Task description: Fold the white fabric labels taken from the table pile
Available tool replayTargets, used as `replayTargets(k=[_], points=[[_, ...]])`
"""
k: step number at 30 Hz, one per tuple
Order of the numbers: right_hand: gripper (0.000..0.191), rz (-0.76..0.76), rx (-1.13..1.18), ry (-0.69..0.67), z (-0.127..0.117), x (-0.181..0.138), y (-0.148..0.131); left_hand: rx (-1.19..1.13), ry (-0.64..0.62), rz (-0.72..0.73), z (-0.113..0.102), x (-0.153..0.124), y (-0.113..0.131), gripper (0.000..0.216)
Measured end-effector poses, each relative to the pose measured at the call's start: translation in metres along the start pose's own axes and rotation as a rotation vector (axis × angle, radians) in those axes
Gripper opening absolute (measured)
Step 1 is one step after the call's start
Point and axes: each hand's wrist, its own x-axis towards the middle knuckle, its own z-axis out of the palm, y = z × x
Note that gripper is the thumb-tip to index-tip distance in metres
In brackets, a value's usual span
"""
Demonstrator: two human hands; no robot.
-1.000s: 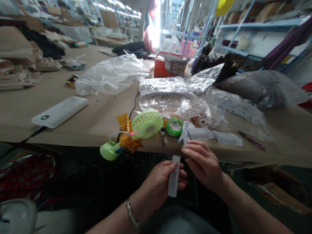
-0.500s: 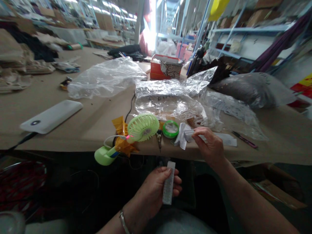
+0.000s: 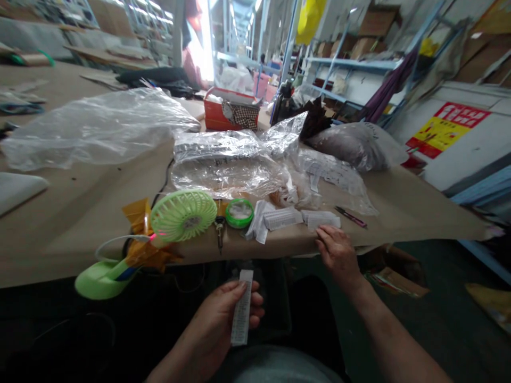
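Below the table edge, my left hand (image 3: 223, 314) is closed around a narrow white printed label strip (image 3: 241, 311), thumb on its face, the strip standing nearly upright. My right hand (image 3: 337, 255) is at the table's front edge, fingers stretched out with their tips on the near side of a small pile of white printed labels (image 3: 321, 219). Left of that pile lies another stack of printed labels (image 3: 283, 218), and a bent, folded bunch of white labels (image 3: 259, 221) lies beside it. The undersides of my right fingers are hidden.
A green round tin (image 3: 239, 213), a small screwdriver-like tool (image 3: 219, 234) and a green fan (image 3: 183, 215) stand left of the labels. To the right is a cutter-like pink and black tool (image 3: 351, 217). Clear plastic bags (image 3: 227, 165) and a red box (image 3: 211, 114) lie behind.
The view has turned right. My right hand has moved from pinching at the middle label stack to the right-hand pile, its fingers now straighter. My left hand still holds its strip.
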Motion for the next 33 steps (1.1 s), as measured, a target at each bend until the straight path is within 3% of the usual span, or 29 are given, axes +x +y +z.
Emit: replayTargets(k=[4, 8, 13, 16, 18, 22, 27, 33], points=[[0.019, -0.012, 0.139, 0.066, -0.005, 0.002, 0.007, 0.007, 0.014, 0.02, 0.004, -0.005, 0.004, 0.013], [0.016, 0.085, 0.28, 0.117, -0.005, 0.006, 0.009, 0.011, 0.018, 0.021, 0.009, -0.01, 0.008, 0.013], [0.009, 0.162, 0.497, 0.237, -0.016, 0.014, -0.028, 0.004, -0.019, 0.024, 0.014, -0.014, 0.011, 0.013], [0.014, 0.055, 0.74, 0.251, -0.031, 0.017, -0.072, -0.018, -0.037, 0.03, 0.016, -0.015, 0.011, 0.014], [0.017, -0.131, 0.888, 0.147, -0.036, 0.015, -0.102, -0.056, -0.053, 0.046, 0.015, -0.014, 0.01, 0.013], [0.012, -0.459, 0.867, 0.007, -0.03, 0.007, -0.144, -0.148, -0.116, 0.151, 0.013, -0.01, 0.005, 0.007], [0.014, -0.542, 0.778, -0.052, -0.017, 0.004, -0.152, -0.208, -0.076, 0.194, 0.008, -0.006, 0.002, 0.006], [0.015, -0.575, 0.761, -0.078, -0.018, 0.007, -0.147, -0.25, -0.068, 0.181, 0.006, -0.004, 0.002, 0.005]])
